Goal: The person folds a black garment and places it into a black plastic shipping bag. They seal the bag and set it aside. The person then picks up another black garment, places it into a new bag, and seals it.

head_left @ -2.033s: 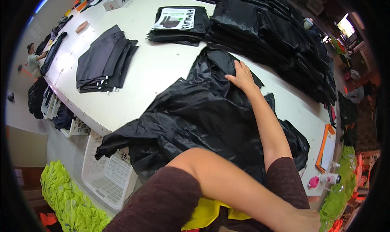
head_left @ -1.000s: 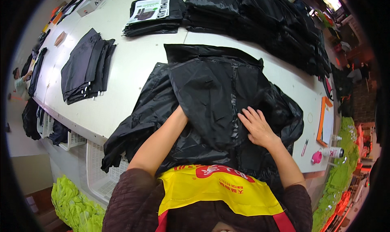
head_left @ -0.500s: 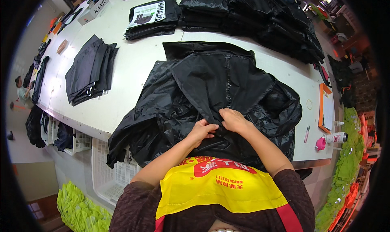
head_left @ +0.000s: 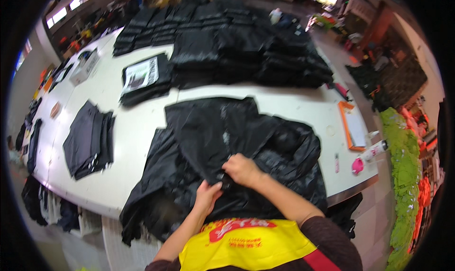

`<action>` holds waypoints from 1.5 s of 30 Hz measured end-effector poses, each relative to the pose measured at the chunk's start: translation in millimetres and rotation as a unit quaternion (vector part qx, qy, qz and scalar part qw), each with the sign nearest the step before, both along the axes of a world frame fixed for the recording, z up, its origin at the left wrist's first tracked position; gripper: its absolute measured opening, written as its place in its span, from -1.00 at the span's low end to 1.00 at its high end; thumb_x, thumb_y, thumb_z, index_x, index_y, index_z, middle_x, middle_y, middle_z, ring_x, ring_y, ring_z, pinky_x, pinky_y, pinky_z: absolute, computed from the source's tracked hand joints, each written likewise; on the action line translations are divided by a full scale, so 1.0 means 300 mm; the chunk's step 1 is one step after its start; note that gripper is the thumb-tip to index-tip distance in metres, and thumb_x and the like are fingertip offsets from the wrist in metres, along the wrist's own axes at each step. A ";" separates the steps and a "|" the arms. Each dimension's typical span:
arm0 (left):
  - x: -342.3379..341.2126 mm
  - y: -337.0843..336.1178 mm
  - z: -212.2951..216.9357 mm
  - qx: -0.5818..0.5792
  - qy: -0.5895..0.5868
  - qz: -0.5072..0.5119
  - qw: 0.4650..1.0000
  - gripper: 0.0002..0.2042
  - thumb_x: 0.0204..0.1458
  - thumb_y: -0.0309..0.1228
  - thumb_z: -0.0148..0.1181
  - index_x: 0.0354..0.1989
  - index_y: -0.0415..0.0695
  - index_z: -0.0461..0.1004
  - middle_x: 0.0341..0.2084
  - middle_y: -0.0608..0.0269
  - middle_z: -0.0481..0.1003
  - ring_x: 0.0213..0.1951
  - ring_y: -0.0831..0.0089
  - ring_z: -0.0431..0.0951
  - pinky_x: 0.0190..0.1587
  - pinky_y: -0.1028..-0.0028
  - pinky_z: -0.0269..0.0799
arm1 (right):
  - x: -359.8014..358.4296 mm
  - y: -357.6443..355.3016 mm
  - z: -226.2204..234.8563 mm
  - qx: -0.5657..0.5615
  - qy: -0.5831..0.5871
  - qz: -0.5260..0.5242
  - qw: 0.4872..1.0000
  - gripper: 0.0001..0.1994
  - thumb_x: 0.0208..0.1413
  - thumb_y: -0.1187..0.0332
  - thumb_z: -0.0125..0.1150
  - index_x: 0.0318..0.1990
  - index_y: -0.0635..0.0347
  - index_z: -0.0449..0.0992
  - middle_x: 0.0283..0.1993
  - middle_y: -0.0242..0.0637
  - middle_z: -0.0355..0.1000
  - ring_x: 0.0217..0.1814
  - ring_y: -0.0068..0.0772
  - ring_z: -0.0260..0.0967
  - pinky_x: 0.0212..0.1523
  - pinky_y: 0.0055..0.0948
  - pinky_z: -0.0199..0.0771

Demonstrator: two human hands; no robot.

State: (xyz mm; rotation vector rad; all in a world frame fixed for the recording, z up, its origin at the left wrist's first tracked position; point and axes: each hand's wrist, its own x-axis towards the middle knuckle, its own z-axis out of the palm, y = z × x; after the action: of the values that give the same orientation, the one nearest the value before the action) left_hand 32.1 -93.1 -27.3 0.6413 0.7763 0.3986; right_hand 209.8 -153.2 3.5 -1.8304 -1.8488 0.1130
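A black, slightly shiny hooded jacket (head_left: 199, 143) lies spread on the white table, its lower part hanging over the near edge. Its hood points away from me, with a seam running down the middle. My left hand (head_left: 207, 197) pinches the jacket's fabric just below the hood. Slightly farther off and to the right, my right hand (head_left: 241, 170) is closed on the same jacket around the front opening. Fingertips are partly hidden in the folds, so the exact part held cannot be told.
Stacks of folded black garments (head_left: 194, 50) line the table's far side. A smaller pile of black pieces (head_left: 90, 140) lies left, with a packaged stack (head_left: 144, 79) behind it. To the right are an orange-edged clipboard (head_left: 351, 126), a pink cup (head_left: 357, 165) and a bottle (head_left: 374, 150).
The view has tilted up, so the scene sits lower in the picture. The hood now lies stretched straighter away from me. My right hand sits farther up relative to my left; both still grip the fabric.
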 end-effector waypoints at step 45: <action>-0.150 0.512 0.090 0.817 0.253 -0.162 0.493 -0.88 -0.03 -0.44 0.07 -0.29 -0.10 0.44 -0.29 0.15 0.49 -0.18 0.18 0.47 -0.27 0.25 0.42 | 0.249 -0.128 0.160 -0.364 0.196 0.002 0.911 -0.70 -0.10 0.41 0.04 -0.16 0.29 0.43 -0.28 -0.09 0.45 -0.22 -0.19 0.40 -0.17 -0.37 0.38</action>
State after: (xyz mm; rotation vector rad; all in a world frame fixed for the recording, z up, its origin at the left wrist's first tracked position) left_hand -12.9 60.6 -0.2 2.8155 0.5710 0.5260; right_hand 284.6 -191.7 51.5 -2.0475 -1.6201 1.2222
